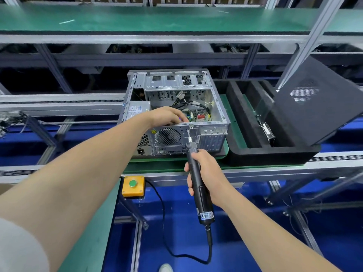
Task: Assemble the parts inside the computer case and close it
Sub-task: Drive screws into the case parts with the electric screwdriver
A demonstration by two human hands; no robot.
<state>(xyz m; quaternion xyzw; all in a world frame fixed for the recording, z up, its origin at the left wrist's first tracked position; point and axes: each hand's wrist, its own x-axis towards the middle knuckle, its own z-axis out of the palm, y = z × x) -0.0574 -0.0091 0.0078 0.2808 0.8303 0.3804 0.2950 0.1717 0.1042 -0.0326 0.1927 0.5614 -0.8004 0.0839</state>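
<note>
Fingers (189,182) of the right hand (208,171) are clamped around a black electric screwdriver (205,207), its bit against a tab on the rear top edge of the computer case (206,138). The left hand (167,115) rests on that edge with its fingertips bent down together; whether they pinch anything cannot be told. The case lies open-side up on a green mat (235,134), beside a black foam tray (255,154) on which the side panel (318,103) leans.

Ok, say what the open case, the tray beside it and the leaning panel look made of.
Open grey computer case: bare sheet metal, silvery sheen, punched vents. Black compartmented tray: likely foam, matte, thick walls. Dark leaning panel: probably painted metal, perforated vent.
</note>
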